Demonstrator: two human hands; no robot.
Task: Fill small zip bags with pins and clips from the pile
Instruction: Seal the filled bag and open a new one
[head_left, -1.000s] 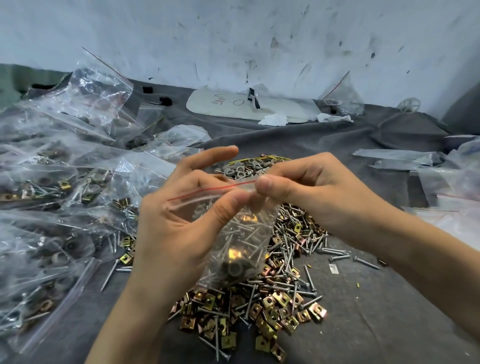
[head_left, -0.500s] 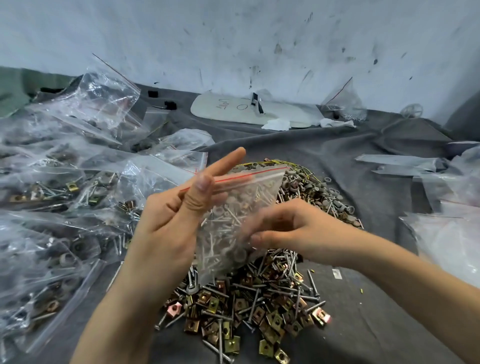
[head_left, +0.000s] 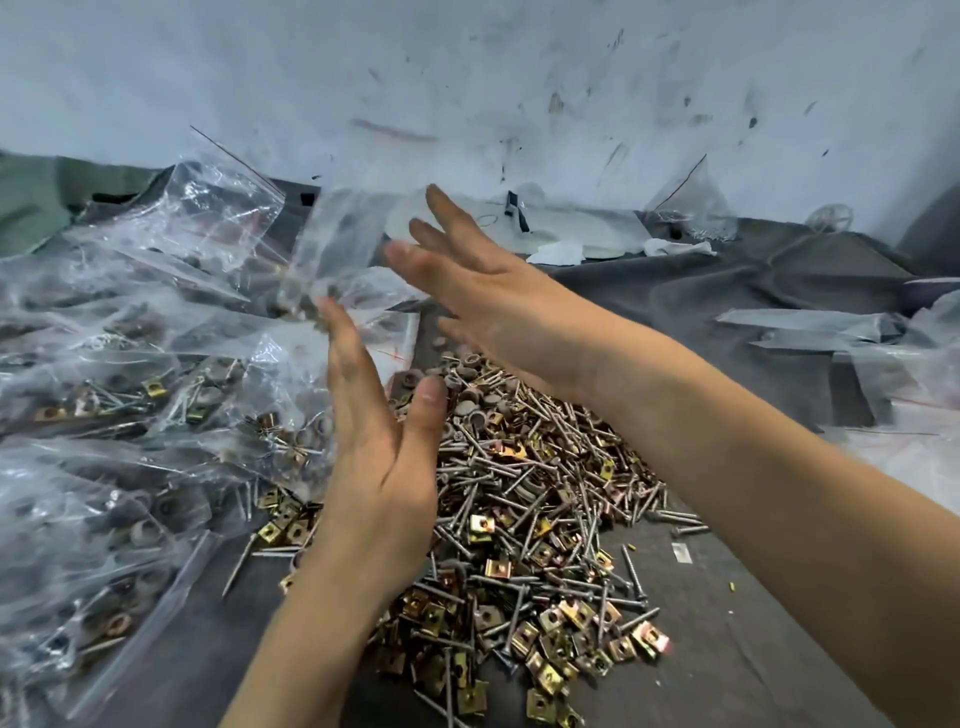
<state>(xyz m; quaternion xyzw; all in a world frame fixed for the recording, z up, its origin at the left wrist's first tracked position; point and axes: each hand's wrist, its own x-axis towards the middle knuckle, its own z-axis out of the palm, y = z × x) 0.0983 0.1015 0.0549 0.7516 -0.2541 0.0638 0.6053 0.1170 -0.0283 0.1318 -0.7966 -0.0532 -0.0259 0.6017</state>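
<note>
Zip bag (head_left: 337, 249): motion-blurred, up in the air far-left of both hands, over the far edge of the heap of filled bags (head_left: 130, 395). Clear plastic, dark bits bunched at its lower end, too smeared to identify. Seal state: can't tell.

Left hand (head_left: 382, 467): fingers straight and together, pointing away and up, thumb spread out to the right. Holding nothing. Its fingertips (head_left: 332, 317) overlap the bag's lower end in view. Touching or just apart, can't tell through the blur.

Right hand (head_left: 483, 306): flat, back of hand up, fingers straight and slightly fanned, pointing far-left. Holding nothing. Fingertips just beside the bag's right edge, contact not resolvable. It sits above and beyond the left hand, forearm coming in from near-right.

Pile (head_left: 524, 499): on the grey cloth (head_left: 727, 322), mid-scene, under and right of the hands. Pins (head_left: 519, 467) are silver and long, tangled through the middle. Clips (head_left: 550, 639) are brass-coloured and square, mostly at the near end. Round grey caps (head_left: 467, 387) sit at the far end. A few stray pins lie on the cloth right of the pile.

Filled bags are stacked loosely down the whole left side, near to far, showing pins, clips and caps inside. Empty bags (head_left: 883, 353) lie flat far-right. White board (head_left: 571, 228) is at the far side, against the scuffed wall (head_left: 519, 78).
</note>
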